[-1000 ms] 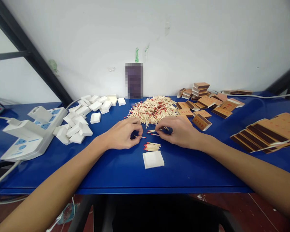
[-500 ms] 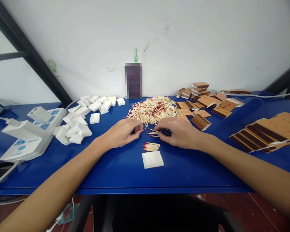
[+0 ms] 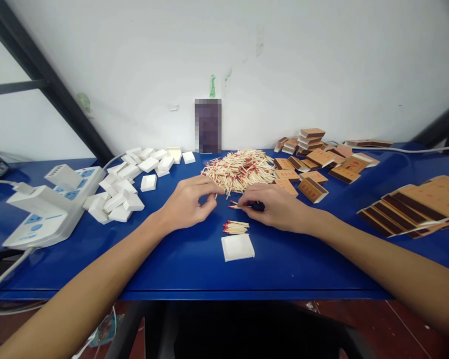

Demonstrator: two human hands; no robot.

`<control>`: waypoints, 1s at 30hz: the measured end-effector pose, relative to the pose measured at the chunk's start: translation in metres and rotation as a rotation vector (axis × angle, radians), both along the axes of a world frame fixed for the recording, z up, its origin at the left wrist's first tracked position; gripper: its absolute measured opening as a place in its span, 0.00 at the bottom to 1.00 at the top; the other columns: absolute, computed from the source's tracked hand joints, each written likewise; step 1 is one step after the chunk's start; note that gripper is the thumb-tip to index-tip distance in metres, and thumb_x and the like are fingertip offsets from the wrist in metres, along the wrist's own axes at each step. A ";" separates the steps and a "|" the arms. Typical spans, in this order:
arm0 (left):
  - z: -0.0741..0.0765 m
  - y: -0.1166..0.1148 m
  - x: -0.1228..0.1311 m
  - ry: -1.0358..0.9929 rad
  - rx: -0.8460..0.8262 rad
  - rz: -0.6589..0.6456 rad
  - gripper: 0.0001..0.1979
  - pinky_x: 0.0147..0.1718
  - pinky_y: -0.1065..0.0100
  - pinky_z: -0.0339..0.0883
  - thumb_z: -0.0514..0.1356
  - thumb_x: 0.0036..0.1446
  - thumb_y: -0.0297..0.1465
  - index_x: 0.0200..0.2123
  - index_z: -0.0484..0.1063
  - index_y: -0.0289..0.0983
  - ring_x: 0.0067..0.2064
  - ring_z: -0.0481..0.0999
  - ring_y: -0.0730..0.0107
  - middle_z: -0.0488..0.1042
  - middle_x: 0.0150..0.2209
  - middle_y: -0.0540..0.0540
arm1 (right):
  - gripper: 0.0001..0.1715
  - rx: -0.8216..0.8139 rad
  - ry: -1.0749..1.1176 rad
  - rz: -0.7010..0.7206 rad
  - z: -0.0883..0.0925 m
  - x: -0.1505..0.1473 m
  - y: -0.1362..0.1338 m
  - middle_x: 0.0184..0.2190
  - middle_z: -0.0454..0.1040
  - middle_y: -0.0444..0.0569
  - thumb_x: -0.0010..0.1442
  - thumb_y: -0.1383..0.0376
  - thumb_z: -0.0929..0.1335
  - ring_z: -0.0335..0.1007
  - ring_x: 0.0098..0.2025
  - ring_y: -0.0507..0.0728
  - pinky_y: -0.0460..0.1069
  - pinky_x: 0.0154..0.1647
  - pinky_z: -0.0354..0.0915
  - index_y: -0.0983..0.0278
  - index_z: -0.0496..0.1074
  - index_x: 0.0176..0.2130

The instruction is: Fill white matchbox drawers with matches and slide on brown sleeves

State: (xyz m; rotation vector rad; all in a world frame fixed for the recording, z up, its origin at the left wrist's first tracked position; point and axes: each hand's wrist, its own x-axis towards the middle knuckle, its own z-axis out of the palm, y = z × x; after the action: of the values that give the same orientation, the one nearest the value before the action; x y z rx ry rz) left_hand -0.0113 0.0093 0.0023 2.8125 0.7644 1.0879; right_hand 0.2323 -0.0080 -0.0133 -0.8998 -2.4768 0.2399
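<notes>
My left hand point(image 3: 190, 203) is at the near left edge of a heap of loose matches point(image 3: 243, 169). Its thumb and forefinger are close together, with the pale end of a match point(image 3: 215, 195) showing between them. Opposite it, my right hand point(image 3: 271, 205) pinches a few red-headed matches point(image 3: 233, 206), their heads pointing left; its other fingers are curled under. Nearer to me, a small row of matches point(image 3: 237, 228) lies side by side on the blue table. Just below that row is a white matchbox tray point(image 3: 238, 248).
White matchbox trays point(image 3: 115, 199) are scattered at the left, beside a power strip point(image 3: 56, 214) with chargers. Brown matchbox sleeves point(image 3: 312, 189) lie behind my right hand, and a stack of sleeves point(image 3: 415, 204) is farther right. A blurred dark panel point(image 3: 208, 124) stands against the wall.
My left hand has shifted slightly up toward the heap, and the red match head at its fingertips no longer shows. My right fingertips have closed in on the matches there.
</notes>
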 end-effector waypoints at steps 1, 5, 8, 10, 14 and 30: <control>0.000 -0.001 0.000 -0.002 -0.003 -0.010 0.13 0.38 0.66 0.71 0.53 0.59 0.24 0.39 0.78 0.37 0.36 0.77 0.70 0.79 0.35 0.47 | 0.08 -0.001 0.007 0.007 0.000 0.000 0.000 0.33 0.77 0.48 0.62 0.70 0.65 0.71 0.35 0.55 0.49 0.38 0.65 0.63 0.75 0.36; -0.001 -0.002 0.002 0.103 -0.088 -0.108 0.12 0.39 0.67 0.70 0.54 0.62 0.26 0.42 0.78 0.37 0.37 0.77 0.70 0.79 0.36 0.47 | 0.08 0.002 0.032 0.021 0.000 0.000 0.000 0.31 0.77 0.48 0.62 0.70 0.65 0.70 0.34 0.54 0.49 0.36 0.64 0.63 0.75 0.36; -0.003 -0.003 0.003 0.214 -0.122 -0.125 0.11 0.40 0.66 0.68 0.55 0.64 0.27 0.43 0.78 0.38 0.38 0.74 0.69 0.76 0.36 0.46 | 0.08 0.013 0.041 0.024 -0.002 -0.002 0.000 0.31 0.77 0.47 0.62 0.70 0.66 0.70 0.33 0.53 0.48 0.36 0.64 0.63 0.76 0.36; -0.004 -0.004 0.004 0.262 -0.105 -0.100 0.10 0.40 0.65 0.66 0.56 0.65 0.29 0.42 0.79 0.39 0.40 0.72 0.67 0.72 0.37 0.45 | 0.08 0.021 0.058 0.017 -0.003 -0.003 0.000 0.30 0.77 0.46 0.62 0.69 0.66 0.69 0.33 0.53 0.48 0.35 0.63 0.63 0.76 0.35; -0.005 -0.004 0.006 0.297 -0.135 -0.090 0.10 0.42 0.64 0.65 0.57 0.65 0.31 0.44 0.78 0.40 0.42 0.69 0.66 0.69 0.39 0.45 | 0.06 0.042 0.077 -0.041 -0.005 -0.006 0.001 0.29 0.78 0.46 0.61 0.69 0.67 0.70 0.32 0.53 0.48 0.34 0.63 0.63 0.76 0.34; -0.002 0.001 0.004 0.358 -0.230 0.077 0.11 0.47 0.59 0.65 0.59 0.60 0.36 0.44 0.72 0.37 0.46 0.69 0.60 0.71 0.43 0.44 | 0.07 0.062 0.051 -0.058 0.001 -0.002 -0.001 0.33 0.78 0.49 0.61 0.68 0.66 0.71 0.37 0.57 0.52 0.40 0.64 0.63 0.75 0.36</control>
State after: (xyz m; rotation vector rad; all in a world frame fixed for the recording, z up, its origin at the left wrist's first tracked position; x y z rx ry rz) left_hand -0.0078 0.0103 0.0008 2.8247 0.9592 0.4644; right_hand 0.2304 -0.0090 -0.0122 -0.9273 -2.3942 0.1637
